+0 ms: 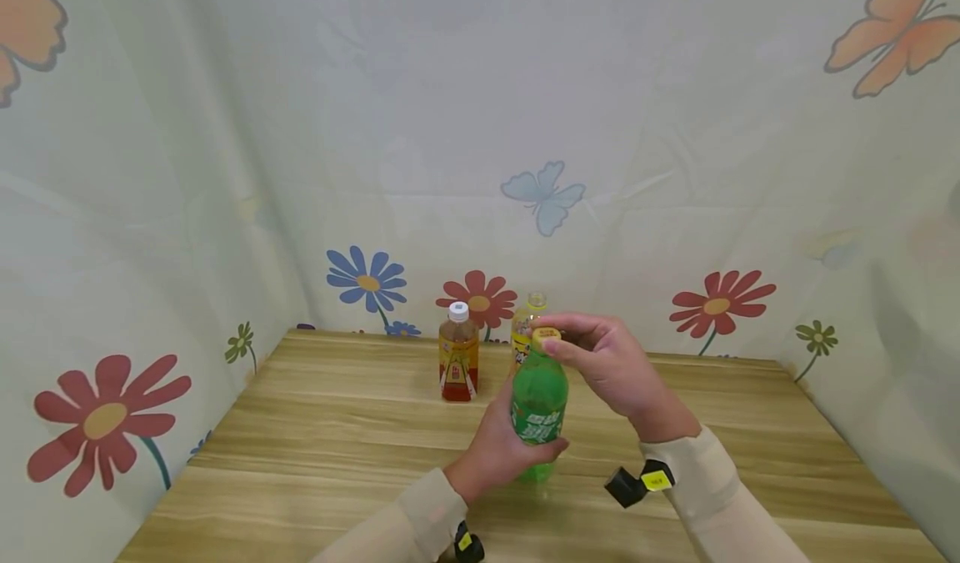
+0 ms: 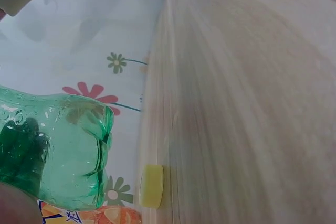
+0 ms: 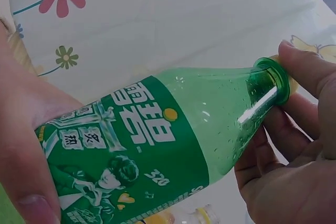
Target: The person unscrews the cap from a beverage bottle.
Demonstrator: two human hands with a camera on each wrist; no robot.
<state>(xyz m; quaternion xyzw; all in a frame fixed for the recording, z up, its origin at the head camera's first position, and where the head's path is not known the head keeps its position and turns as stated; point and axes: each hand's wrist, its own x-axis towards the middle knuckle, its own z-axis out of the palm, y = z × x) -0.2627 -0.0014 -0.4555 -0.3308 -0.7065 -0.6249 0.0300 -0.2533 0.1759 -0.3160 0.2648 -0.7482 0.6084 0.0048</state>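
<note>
A green plastic bottle [image 1: 542, 388], tilted and held over the table, is gripped round its lower body by my left hand [image 1: 497, 448]. Its green label [image 3: 134, 145] faces the right wrist view. At its mouth, my right hand [image 1: 613, 363] pinches a yellow cap [image 1: 546, 335] between thumb and fingers. The right wrist view shows only a sliver of this cap behind the neck rim [image 3: 281, 80], so I cannot tell whether it is threaded on. Clear drops cling inside the bottle's shoulder.
A white-capped bottle of reddish-brown drink [image 1: 458, 354] stands at the back of the wooden table [image 1: 337, 429]. Beside it, a yellow-labelled bottle [image 1: 521, 329] without a cap is partly hidden. Another yellow cap [image 2: 151, 186] lies on the table. Patterned cloth [image 1: 420, 129] surrounds the table.
</note>
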